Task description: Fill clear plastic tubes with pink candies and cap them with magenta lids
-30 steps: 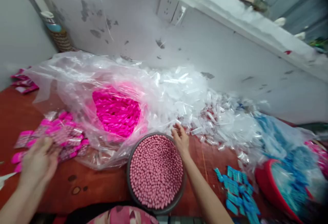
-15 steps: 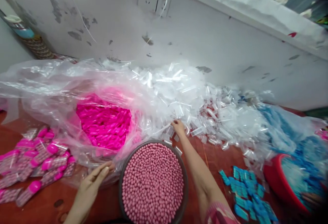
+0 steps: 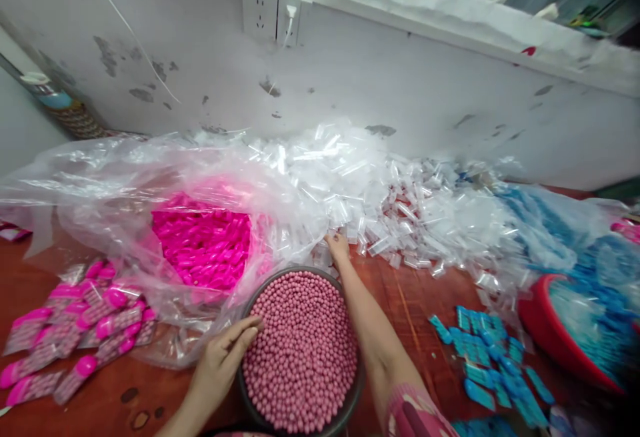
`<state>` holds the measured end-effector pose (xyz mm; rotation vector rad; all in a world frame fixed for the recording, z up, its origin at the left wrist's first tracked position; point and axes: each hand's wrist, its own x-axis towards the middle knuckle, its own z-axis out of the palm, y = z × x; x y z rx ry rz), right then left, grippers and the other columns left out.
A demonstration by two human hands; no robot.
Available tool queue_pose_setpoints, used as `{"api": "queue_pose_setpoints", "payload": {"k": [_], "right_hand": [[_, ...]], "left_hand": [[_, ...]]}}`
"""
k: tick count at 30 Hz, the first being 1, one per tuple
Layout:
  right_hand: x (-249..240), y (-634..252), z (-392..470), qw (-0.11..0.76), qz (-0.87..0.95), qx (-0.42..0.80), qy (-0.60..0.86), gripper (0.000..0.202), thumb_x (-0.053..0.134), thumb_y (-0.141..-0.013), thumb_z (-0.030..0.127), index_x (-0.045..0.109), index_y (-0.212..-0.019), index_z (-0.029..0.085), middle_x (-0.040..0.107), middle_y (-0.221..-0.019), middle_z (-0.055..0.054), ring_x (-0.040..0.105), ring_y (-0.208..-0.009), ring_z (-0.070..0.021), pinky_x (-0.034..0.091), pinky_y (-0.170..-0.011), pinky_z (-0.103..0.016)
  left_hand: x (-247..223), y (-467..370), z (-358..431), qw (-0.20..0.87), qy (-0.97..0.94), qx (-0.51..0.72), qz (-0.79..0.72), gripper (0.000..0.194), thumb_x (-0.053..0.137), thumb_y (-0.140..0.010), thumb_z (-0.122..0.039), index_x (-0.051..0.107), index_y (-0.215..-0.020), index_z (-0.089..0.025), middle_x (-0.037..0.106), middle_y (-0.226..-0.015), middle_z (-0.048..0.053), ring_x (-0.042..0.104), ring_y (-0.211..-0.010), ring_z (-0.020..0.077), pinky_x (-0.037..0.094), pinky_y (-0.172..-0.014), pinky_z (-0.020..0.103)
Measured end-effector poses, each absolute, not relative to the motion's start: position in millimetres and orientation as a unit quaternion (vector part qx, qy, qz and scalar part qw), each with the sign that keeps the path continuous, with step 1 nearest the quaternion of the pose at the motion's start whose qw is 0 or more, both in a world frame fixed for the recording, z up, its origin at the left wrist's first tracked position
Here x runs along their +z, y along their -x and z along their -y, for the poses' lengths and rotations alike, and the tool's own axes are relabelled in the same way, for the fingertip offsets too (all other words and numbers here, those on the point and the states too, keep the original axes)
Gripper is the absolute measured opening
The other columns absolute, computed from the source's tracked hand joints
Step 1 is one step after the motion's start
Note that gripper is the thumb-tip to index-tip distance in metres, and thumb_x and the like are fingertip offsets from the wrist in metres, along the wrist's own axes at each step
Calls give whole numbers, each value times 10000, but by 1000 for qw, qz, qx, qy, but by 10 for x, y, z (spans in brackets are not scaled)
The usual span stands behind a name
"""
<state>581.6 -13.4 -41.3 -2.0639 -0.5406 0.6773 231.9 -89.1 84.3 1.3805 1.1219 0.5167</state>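
A dark round bowl (image 3: 242, 383) full of pink beads (image 3: 303, 350) stands in front of me. My left hand (image 3: 223, 353) is at the bowl's left rim, its fingers stretched forward over the edge and the thumb slightly apart, with nothing seen in it. Beyond the bowl, my right hand (image 3: 339, 247) is at the near edge of a heap of clear plastic tubes (image 3: 340, 157). Its fingers are pinched together at a tube, though the fingertips are partly hidden. Bright pink caps (image 3: 203, 243) lie in an open clear plastic bag (image 3: 100, 177) to the left.
Bead-filled tubes with pink caps (image 3: 85, 323) are piled at the left on the reddish-brown tabletop (image 3: 410, 310). At the right lie blue packed pieces (image 3: 495, 357) beside a red basin (image 3: 540, 317) with blue contents. A wall with a socket (image 3: 287, 20) stands behind.
My left hand has moved right, from beside the bowl to its rim. My right hand stays at the tubes, slightly further left in view. The camera view has shifted a little.
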Motion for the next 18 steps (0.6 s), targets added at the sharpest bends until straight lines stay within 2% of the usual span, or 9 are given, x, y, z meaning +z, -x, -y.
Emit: {"api": "queue_pose_setpoints", "payload": {"k": [4, 7, 10, 12, 15, 18], "right_hand": [[-271, -5800, 215, 501, 184, 303, 790, 289, 615, -516, 332, 600, -744, 156, 626, -717, -22, 564, -707, -187, 430, -588, -263], [-46, -5790, 535, 556, 172, 331, 743, 295, 603, -546, 335, 573, -799, 185, 615, -730, 5, 555, -616, -137, 431, -508, -231], [276, -5652, 938, 596, 172, 363, 696, 299, 618, -570, 328, 559, -838, 209, 615, -772, 17, 553, -590, -109, 447, -498, -219], [515, -5448, 1182, 624, 166, 412, 643, 296, 632, -594, 302, 562, -868, 215, 621, -789, 17, 556, -581, -99, 457, -500, -213], [827, -5024, 1458, 677, 135, 518, 506, 295, 636, -638, 231, 565, -924, 212, 633, -832, 7, 567, -600, -90, 467, -504, -193], [999, -4618, 1626, 695, 104, 572, 423, 295, 618, -670, 185, 569, -961, 198, 638, -897, -9, 586, -649, -92, 481, -518, -177]], "left_hand": [[826, -2229, 988, 602, -608, 213, -472, 275, 494, -758, -344, 618, -970, -220, 651, -976, 35, 589, -920, 192, 450, -854, 332], [873, -2297, 991, 611, -605, 215, -464, 285, 480, -767, -347, 608, -983, -213, 642, -994, 41, 580, -936, 195, 440, -866, 343], [923, -2573, 970, 648, -596, 225, -417, 309, 488, -765, -341, 585, -1023, -202, 621, -1035, 59, 555, -980, 207, 407, -900, 370], [929, -2843, 961, 698, -565, 239, -369, 389, 512, -754, -333, 517, -1118, -195, 573, -1115, 78, 522, -1033, 210, 379, -925, 376], [916, -3225, 964, 771, -487, 260, -317, 649, 597, -694, -319, 326, -1268, -186, 394, -1291, 121, 433, -1131, 238, 362, -935, 380], [950, -3407, 1007, 788, -471, 294, -266, 739, 645, -644, -333, 305, -1278, -166, 370, -1307, 126, 357, -1185, 258, 312, -972, 384]]}}
